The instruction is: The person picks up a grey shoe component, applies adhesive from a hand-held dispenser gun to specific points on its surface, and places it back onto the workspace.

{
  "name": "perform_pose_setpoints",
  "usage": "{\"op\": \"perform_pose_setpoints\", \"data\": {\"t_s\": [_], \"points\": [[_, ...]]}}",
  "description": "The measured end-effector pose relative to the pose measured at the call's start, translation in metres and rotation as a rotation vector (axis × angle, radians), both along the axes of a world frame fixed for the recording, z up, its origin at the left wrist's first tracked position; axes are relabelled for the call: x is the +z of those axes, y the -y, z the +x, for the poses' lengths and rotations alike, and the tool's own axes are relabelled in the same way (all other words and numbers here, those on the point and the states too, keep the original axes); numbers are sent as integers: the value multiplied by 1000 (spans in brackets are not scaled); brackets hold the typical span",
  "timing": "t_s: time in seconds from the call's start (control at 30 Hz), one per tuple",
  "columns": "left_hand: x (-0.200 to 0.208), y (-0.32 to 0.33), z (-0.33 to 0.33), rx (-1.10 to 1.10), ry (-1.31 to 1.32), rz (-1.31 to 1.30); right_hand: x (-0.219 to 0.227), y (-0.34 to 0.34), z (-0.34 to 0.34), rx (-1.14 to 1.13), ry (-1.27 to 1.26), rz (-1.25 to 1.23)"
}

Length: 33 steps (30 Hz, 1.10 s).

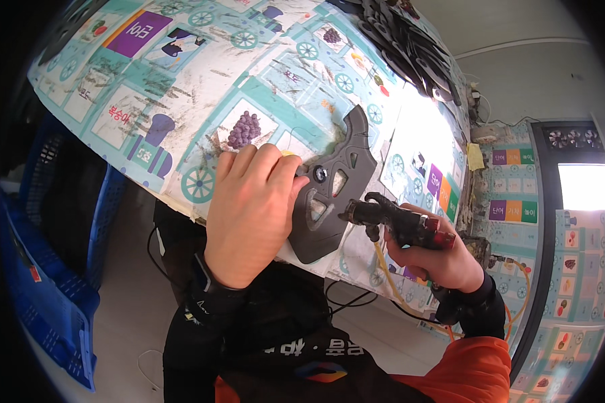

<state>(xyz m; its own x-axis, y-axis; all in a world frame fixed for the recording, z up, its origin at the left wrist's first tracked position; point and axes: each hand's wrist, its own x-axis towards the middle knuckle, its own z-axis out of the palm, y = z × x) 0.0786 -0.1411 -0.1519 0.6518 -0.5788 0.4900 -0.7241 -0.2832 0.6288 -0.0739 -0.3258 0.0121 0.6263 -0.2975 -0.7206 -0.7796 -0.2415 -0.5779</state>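
in the head view, mid-table, the dark gray plastic part (339,203) lies on the patterned tabletop (202,87) between the two hands. left hand (252,208) is nearer: from it the part sits at 3 o'clock, thumb and index side right up against the part's left edge (fingertips mostly tucked out of sight, so can't tell if they pinch it or only press). right hand (430,258) is at 4 o'clock from the part, fingers wrapped firmly around a black and red gun-shaped tool (403,225); the tool's nose points to 9 o'clock, overlapping the part's right edge in view, contact can't be told. key relation: part at 9 o'clock from the nose, its long axis running across the tool's line.

part's long axis goes 1 to 7 o'clock; narrow hooked end points to 1, broad blunt end to 7, cutouts between. yellow hose (381,262) hangs below the tool. pile of dark parts (410,47) at 1 o'clock, far edge; blue crate (54,302) at 8 o'clock, off the table.
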Motion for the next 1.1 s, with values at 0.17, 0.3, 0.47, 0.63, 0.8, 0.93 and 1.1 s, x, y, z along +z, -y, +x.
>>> {"op": "perform_pose_setpoints", "data": {"t_s": [0.17, 0.3, 0.47, 0.63, 0.8, 0.93, 1.1], "points": [[1, 0, 0, -1, 2, -1, 1, 1, 4, -86, 7, 14], [3, 0, 0, -5, 3, 9, -3, 4, 0, -110, 83, -13], [3, 0, 0, -4, 1, 4, -5, 12, -2, -214, 67, 2], [3, 0, 0, -1, -1, 15, -10, 20, 0, -192, 78, -22], [3, 2, 0, 5, -7, -6, -11, 26, 2, -202, 85, -48], [3, 2, 0, 5, -14, -7, -11, 29, 4, -175, 114, -77], [3, 2, 0, 9, -9, -11, -9, 25, 8, -185, 136, -125]]}}
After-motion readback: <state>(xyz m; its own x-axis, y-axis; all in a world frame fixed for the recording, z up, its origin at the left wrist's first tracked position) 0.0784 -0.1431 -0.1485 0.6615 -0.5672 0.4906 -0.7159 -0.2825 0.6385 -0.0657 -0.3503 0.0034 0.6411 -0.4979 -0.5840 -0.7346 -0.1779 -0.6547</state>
